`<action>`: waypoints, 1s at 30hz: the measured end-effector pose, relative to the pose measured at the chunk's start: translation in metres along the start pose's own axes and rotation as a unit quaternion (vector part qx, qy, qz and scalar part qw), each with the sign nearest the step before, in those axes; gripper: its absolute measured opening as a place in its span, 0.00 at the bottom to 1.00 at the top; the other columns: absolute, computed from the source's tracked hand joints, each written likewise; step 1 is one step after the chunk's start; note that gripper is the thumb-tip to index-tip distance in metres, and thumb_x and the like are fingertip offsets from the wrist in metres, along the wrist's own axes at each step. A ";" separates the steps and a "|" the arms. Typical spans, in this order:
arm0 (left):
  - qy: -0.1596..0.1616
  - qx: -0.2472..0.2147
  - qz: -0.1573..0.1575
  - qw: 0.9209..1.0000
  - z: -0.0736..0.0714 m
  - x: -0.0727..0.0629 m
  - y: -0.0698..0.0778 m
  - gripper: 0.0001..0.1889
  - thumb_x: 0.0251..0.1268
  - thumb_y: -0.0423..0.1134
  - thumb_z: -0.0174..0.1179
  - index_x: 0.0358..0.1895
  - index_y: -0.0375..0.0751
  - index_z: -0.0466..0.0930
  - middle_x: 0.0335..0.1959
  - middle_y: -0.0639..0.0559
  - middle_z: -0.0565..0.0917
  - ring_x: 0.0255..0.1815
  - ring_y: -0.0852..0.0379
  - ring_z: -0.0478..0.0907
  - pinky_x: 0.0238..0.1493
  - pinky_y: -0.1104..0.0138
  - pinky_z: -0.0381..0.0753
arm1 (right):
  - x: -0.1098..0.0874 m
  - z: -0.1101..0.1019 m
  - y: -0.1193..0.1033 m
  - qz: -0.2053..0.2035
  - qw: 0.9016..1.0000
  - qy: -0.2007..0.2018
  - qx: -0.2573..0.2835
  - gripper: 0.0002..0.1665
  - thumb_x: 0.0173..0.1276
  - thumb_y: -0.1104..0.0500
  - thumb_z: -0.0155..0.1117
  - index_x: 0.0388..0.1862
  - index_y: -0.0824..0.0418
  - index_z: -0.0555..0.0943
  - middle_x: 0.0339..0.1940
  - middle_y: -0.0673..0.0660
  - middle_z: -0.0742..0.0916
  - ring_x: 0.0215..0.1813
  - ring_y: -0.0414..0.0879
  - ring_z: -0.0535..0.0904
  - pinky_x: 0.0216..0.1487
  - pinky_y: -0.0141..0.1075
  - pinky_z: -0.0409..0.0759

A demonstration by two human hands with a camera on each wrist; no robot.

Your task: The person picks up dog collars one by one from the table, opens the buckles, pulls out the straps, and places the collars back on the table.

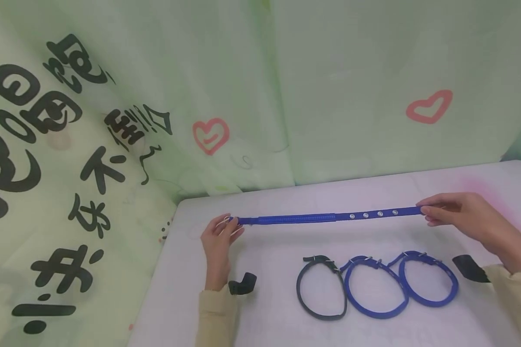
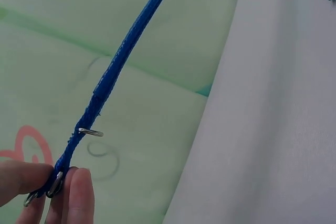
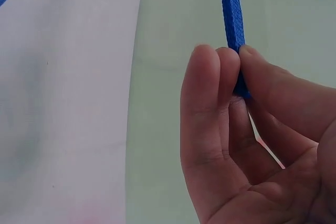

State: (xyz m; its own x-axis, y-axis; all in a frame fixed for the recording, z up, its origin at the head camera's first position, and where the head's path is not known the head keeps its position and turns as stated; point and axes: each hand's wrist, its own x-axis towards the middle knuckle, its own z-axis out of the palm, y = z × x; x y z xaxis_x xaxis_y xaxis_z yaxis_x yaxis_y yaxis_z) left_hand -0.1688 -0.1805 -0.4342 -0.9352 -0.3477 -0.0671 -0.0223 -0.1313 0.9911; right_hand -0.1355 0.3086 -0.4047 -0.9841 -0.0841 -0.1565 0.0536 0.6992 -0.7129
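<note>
A blue collar (image 1: 297, 218) is stretched out almost level above the table, with metal eyelets along its right part. My left hand (image 1: 219, 238) pinches its buckle end; in the left wrist view the metal buckle shows at the fingertips (image 2: 81, 192) and a metal ring hangs from the strap a little farther along. The plain tip of the strap is pinched between thumb and fingers of my right hand (image 1: 464, 214). Below the stretched strap lie a dark green collar (image 1: 298, 289) and two blue collars, one in the middle (image 1: 351, 294) and one at the right (image 1: 451, 291), each buckled into a loop.
The table (image 1: 169, 299) has a pale cloth cover with a pinkish patch at the back right. Behind it hangs a light green curtain (image 1: 338, 72) with red hearts and black lettering. Black wrist mounts (image 1: 243, 284) stick out from both sleeves.
</note>
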 end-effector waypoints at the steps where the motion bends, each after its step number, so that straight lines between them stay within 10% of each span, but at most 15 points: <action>1: -0.001 0.003 0.000 1.000 0.001 0.001 -0.001 0.17 0.62 0.34 0.69 0.53 0.35 0.80 0.43 0.38 0.85 0.43 0.42 0.87 0.43 0.61 0.88 | 0.002 0.000 0.000 0.002 1.000 -0.001 0.000 0.30 0.75 0.47 0.59 0.62 0.71 0.76 0.49 0.69 0.87 0.39 0.40 0.87 0.55 0.62 0.78; 10: -0.003 0.024 0.004 1.000 0.007 0.015 -0.008 0.19 0.62 0.36 0.70 0.53 0.35 0.80 0.43 0.39 0.86 0.43 0.43 0.88 0.44 0.62 0.87 | 0.017 0.000 0.000 0.023 1.000 -0.006 0.011 0.34 0.74 0.44 0.59 0.64 0.71 0.74 0.53 0.70 0.85 0.47 0.55 0.86 0.58 0.70 0.70; 30: 0.006 0.036 -0.019 0.999 0.024 0.049 -0.024 0.19 0.61 0.30 0.69 0.54 0.28 0.79 0.43 0.34 0.86 0.37 0.50 0.88 0.41 0.63 0.88 | 0.057 0.011 0.008 0.047 0.998 0.010 0.031 0.29 0.74 0.51 0.61 0.61 0.74 0.75 0.47 0.70 0.86 0.39 0.45 0.84 0.54 0.57 0.78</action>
State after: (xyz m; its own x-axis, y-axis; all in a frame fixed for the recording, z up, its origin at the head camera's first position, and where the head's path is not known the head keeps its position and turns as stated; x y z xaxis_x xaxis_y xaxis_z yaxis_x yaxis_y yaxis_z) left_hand -0.2221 -0.1720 -0.4584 -0.9288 -0.3550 -0.1066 -0.0842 -0.0779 0.9934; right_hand -0.1896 0.3011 -0.4268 -0.9774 -0.0066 -0.2114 0.1551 0.6574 -0.7374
